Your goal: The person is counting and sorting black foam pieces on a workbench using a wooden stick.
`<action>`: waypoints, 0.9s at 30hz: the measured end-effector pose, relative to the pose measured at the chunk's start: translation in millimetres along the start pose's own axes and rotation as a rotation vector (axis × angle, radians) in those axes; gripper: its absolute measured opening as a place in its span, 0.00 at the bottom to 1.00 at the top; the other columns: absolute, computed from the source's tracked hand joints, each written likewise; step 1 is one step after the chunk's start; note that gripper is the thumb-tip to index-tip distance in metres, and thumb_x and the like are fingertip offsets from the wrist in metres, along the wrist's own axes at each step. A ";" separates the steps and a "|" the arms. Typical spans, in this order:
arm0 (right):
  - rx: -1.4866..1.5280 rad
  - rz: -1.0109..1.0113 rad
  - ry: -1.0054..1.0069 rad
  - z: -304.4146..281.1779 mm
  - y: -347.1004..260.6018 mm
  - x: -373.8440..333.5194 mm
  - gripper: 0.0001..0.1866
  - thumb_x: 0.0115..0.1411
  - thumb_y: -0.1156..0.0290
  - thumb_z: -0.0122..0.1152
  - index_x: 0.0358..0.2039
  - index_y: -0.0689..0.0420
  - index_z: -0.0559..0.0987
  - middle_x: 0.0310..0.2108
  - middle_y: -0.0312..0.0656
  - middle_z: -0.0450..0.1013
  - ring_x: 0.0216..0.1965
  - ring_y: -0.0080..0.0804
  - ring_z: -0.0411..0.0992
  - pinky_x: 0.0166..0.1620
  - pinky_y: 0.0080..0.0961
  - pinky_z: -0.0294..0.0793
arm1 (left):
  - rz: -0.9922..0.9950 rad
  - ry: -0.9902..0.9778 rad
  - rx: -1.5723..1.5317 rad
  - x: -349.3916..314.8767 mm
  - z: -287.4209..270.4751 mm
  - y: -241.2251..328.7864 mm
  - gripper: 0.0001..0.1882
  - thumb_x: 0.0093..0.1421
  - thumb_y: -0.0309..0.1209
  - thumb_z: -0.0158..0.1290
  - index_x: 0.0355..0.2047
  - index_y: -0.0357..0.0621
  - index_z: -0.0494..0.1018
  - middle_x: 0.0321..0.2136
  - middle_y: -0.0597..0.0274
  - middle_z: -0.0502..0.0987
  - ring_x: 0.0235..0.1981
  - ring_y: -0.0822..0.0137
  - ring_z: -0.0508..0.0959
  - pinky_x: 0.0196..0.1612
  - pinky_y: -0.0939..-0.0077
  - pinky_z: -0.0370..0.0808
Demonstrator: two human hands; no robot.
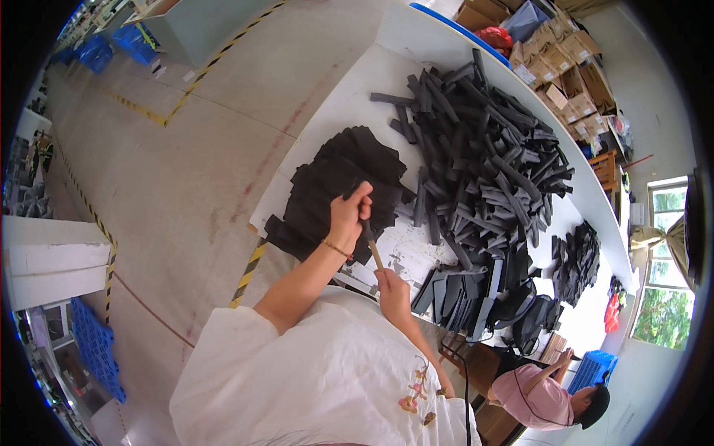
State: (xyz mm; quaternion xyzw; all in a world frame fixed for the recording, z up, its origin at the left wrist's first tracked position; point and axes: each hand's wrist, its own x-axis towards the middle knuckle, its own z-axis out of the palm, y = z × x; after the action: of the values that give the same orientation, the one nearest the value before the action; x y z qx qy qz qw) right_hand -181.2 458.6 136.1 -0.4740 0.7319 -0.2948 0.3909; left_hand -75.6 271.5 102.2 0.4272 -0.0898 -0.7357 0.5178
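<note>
Between my two hands slants a slim stick (375, 255), tan along its lower part, with something dark at its upper part. My left hand (351, 217) is closed around the dark upper part; whether that is a handle or a black fabric sleeve over the stick, I cannot tell. Lower down, my right hand (393, 290) grips the tan end. Beneath and beyond my left hand, flat black fabric pieces (346, 160) lie in an overlapping, fanned pile on the white table (372, 63). Right of it rises a large heap of narrow black fabric tubes or strips (483, 149).
Stacked black pieces (454, 297) and black bags (532, 316) occupy the table's near right, with another black pile (576, 260) farther right. A person in pink (539, 394) sits at lower right. Cardboard boxes (569, 70) stand behind the table's raised edge. Yellow-black tape (249, 271) marks the floor.
</note>
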 end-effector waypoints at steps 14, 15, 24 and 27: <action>-0.004 -0.078 0.044 -50.4 -0.1 -23.1 0.07 0.60 0.73 0.55 0.32 0.63 0.79 0.16 0.45 0.69 0.17 0.30 0.66 0.23 0.26 0.65 | -0.042 0.290 0.318 -11.5 -1.0 23.8 0.40 0.56 0.64 0.46 0.48 0.36 0.66 0.20 0.63 0.68 0.18 0.64 0.70 0.30 0.67 0.76; -0.002 -0.075 0.048 -50.8 1.1 -21.5 0.07 0.60 0.73 0.55 0.32 0.63 0.79 0.16 0.45 0.69 0.17 0.30 0.66 0.23 0.26 0.65 | -0.318 0.083 0.232 -17.3 4.5 22.1 0.38 0.56 0.63 0.48 0.48 0.39 0.64 0.21 0.63 0.67 0.18 0.65 0.69 0.30 0.69 0.76; 0.055 -0.067 -0.451 -86.4 22.1 -56.1 0.06 0.59 0.72 0.59 0.31 0.62 0.79 0.18 0.45 0.70 0.19 0.29 0.66 0.25 0.26 0.65 | -0.217 -0.319 -0.388 71.5 7.3 59.8 0.09 0.63 0.35 0.52 0.33 0.43 0.71 0.13 0.75 0.58 0.12 0.82 0.58 0.15 0.87 0.55; 0.151 -0.049 0.014 -80.3 5.6 -20.2 0.06 0.54 0.74 0.64 0.30 0.62 0.77 0.21 0.43 0.68 0.21 0.29 0.65 0.26 0.23 0.64 | -0.269 -0.232 -0.325 47.6 26.3 39.4 0.09 0.62 0.35 0.54 0.30 0.44 0.70 0.13 0.75 0.60 0.12 0.81 0.59 0.15 0.87 0.56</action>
State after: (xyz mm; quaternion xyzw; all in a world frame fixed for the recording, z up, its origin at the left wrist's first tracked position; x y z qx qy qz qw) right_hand -247.2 484.3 179.4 -0.4586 0.6984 -0.3620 0.4133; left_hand -72.3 205.8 115.6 0.2589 0.0284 -0.8471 0.4633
